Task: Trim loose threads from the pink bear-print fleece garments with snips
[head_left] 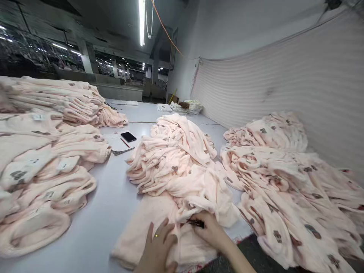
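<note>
A pale pink fleece garment [148,223] lies spread at the near edge of the table. On it rests my left hand [159,246], open, fingers spread and a ring on one of them. My right hand [209,229] is closed around small dark thread snips [196,223], partly hidden by the fingers, and touches the cloth. Just beyond both hands rises a rumpled heap of the same pink fleece garments [173,163], some with brown printed motifs. Part of the heap drapes over the garment under my hands.
Stacks of pink garments [54,167], some with white labels, cover the left side. Another large pile [284,189] hangs over the edge at right. A phone [128,136] and red pen [124,143] lie on papers. White cloths [195,107] sit at the back, beside a striped curtain [273,76].
</note>
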### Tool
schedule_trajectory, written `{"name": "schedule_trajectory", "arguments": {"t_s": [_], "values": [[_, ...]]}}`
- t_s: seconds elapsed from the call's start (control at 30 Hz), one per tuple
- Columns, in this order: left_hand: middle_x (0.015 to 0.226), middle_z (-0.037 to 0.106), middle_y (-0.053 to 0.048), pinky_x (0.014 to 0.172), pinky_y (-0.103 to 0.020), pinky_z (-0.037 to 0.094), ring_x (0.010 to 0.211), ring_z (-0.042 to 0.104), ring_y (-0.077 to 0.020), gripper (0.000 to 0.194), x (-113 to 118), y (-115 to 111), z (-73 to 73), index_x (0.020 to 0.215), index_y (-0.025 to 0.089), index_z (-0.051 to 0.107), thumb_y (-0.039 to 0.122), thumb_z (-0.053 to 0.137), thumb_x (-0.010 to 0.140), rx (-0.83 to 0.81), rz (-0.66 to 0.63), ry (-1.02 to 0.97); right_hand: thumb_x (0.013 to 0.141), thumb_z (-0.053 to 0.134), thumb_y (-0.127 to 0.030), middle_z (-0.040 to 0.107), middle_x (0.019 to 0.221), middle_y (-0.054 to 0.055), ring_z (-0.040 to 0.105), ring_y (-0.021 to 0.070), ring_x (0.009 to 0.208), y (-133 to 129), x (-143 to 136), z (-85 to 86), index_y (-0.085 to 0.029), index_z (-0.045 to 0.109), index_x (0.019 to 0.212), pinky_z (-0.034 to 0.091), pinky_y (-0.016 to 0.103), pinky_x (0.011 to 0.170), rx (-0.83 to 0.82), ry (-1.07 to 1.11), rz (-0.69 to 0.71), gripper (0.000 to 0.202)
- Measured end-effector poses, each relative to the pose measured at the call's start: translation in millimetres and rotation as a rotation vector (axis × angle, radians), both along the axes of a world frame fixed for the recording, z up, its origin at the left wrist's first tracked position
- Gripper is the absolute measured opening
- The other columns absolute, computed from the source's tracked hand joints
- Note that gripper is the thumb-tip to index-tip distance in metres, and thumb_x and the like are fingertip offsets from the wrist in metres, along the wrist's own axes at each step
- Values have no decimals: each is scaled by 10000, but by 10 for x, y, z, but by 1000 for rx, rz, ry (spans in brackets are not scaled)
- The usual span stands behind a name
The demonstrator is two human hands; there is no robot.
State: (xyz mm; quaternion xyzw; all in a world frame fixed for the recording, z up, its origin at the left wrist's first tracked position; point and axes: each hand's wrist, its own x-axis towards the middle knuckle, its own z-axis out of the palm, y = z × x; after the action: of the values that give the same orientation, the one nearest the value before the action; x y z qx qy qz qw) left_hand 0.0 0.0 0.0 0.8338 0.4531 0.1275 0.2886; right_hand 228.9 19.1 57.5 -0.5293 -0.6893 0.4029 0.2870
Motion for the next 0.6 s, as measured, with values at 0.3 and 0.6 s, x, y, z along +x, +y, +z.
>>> {"name": "schedule_trajectory", "arguments": {"t_s": [0.3, 0.6], "values": [[1216, 569, -106, 1088, -584, 108, 1245, 423, -318, 201, -117, 89, 561, 863, 203, 635, 321, 607, 704, -72, 95, 25, 765, 554, -214, 705, 866, 51, 614, 216, 827, 77, 134, 157, -171, 626, 704, 431, 287, 730, -28, 228, -84, 103], [968, 607, -136, 843, -480, 341, 987, 508, -339, 283, 463, 192, 307, 851, 147, 705, 369, 548, 774, 94, 254, 58, 801, 609, -391, 670, 840, 36, 583, 183, 768, 159, 34, 120, -194, 610, 785, 432, 280, 703, -30, 435, -174, 197]]}}
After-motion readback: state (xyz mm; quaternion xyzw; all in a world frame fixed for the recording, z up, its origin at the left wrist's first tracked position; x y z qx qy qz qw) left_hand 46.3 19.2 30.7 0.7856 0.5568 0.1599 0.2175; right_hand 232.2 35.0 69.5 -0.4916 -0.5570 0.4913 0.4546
